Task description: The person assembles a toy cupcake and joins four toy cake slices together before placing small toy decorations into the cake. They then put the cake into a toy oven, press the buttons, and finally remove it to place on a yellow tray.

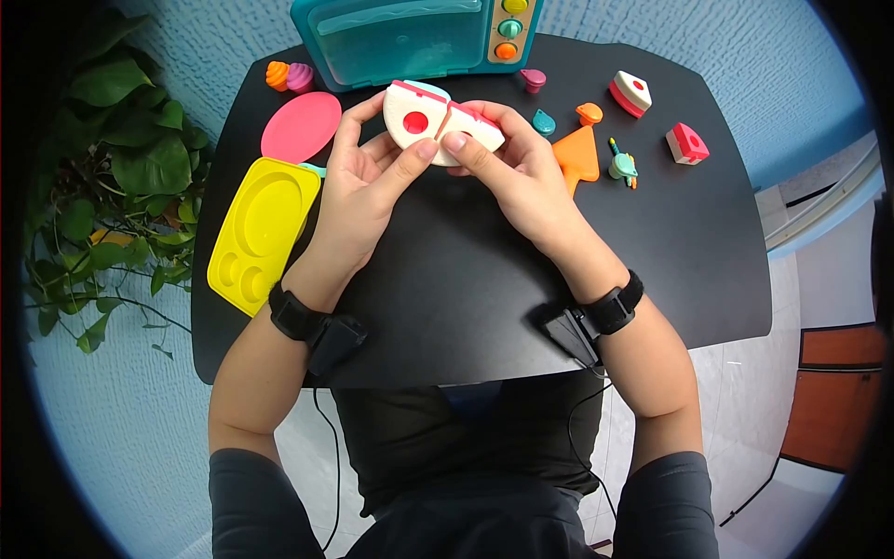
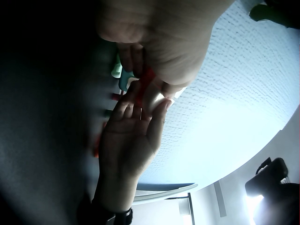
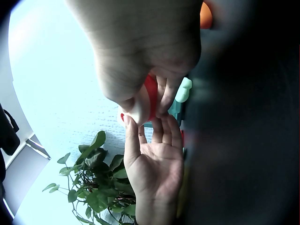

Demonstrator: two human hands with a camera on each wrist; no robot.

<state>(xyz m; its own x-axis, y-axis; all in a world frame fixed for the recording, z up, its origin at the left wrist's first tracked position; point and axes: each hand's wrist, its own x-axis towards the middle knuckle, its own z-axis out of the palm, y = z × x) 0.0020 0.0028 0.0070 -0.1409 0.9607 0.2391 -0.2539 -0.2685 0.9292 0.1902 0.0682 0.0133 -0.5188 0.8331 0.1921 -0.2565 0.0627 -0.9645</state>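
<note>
Both hands are raised together over the far middle of the table, each gripping part of a toy cake. My left hand (image 1: 358, 191) pinches a white and red toy cake slice (image 1: 400, 110) with a round red spot, its thumb on the white face. A similar toy cake slice (image 1: 478, 128) is held by my right hand (image 1: 523, 182), thumb in front and fingers behind. The two slices sit side by side with a narrow seam between them, and the thumb tips nearly meet there. In the right wrist view, the fingers partly hide the red and white cake (image 3: 149, 101).
A teal toy oven (image 1: 400, 42) stands at the back. Left lie a pink plate (image 1: 300, 128) and a yellow tray (image 1: 303, 200). On the right are an orange cake server (image 1: 577, 156), two more slices (image 1: 631, 93) and small toppings (image 1: 544, 122). A leafy plant (image 1: 121, 158) borders the table.
</note>
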